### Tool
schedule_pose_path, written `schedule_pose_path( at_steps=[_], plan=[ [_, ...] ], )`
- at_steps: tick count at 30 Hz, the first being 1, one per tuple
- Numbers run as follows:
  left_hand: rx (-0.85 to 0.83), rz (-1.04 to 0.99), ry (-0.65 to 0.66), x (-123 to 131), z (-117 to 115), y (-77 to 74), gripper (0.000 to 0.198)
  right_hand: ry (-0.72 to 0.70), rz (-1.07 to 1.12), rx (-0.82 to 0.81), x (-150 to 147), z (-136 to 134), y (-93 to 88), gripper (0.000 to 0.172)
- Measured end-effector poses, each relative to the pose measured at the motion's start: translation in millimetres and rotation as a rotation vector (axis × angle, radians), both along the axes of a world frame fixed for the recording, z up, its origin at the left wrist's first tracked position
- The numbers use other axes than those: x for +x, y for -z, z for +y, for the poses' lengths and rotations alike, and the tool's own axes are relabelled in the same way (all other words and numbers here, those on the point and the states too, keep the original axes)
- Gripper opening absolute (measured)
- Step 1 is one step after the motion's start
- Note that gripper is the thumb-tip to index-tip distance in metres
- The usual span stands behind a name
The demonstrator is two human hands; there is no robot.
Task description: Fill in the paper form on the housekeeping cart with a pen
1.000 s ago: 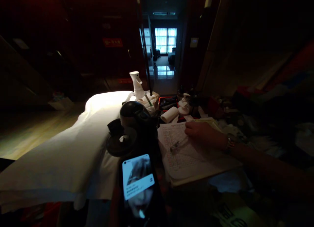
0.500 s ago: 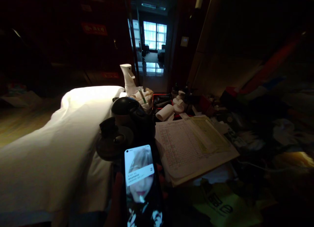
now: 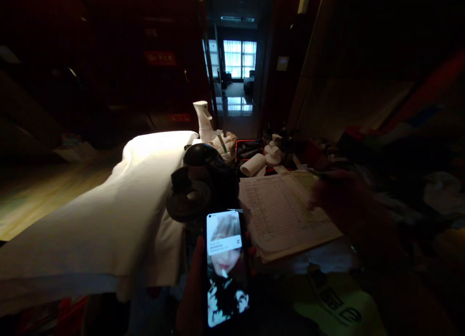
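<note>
A lit black smartphone (image 3: 225,267) is gripped upright in the left hand (image 3: 191,297). The blurred right hand (image 3: 339,198) hovers over the gridded white paper form (image 3: 281,212); its grip cannot be told. A steadier phone would aid reading.

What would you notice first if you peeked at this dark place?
The lit phone glows brightest, low in the middle, held upright in the left hand. To its left lies a stack of white linen, and to its right a gridded paper form, with the blurred right hand over its far edge. A white spray bottle stands behind, before a bright window down the hallway.
</note>
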State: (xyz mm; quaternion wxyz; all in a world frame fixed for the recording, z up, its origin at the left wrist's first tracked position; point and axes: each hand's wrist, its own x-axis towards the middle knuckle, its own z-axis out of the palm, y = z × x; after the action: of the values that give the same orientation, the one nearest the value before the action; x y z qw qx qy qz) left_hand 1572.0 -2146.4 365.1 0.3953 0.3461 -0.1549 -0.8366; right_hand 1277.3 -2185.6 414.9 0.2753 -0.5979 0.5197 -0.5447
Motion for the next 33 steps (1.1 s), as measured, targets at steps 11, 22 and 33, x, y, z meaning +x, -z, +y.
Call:
schedule_pose_path(
  at_steps=[11,22,33],
  plan=[
    [0.06,0.467,0.016,-14,5,1.0,0.051,-0.314,0.019,0.352,81,-64,39.2,0.04],
    [0.074,0.366,-0.038,-12,2,22.3,0.078,-0.307,0.148,0.276,81,-53,42.9,0.026],
    [0.038,0.382,0.027,-8,0,18.4,0.073,-0.27,0.061,0.374,75,-55,58.0,0.03]
  ],
)
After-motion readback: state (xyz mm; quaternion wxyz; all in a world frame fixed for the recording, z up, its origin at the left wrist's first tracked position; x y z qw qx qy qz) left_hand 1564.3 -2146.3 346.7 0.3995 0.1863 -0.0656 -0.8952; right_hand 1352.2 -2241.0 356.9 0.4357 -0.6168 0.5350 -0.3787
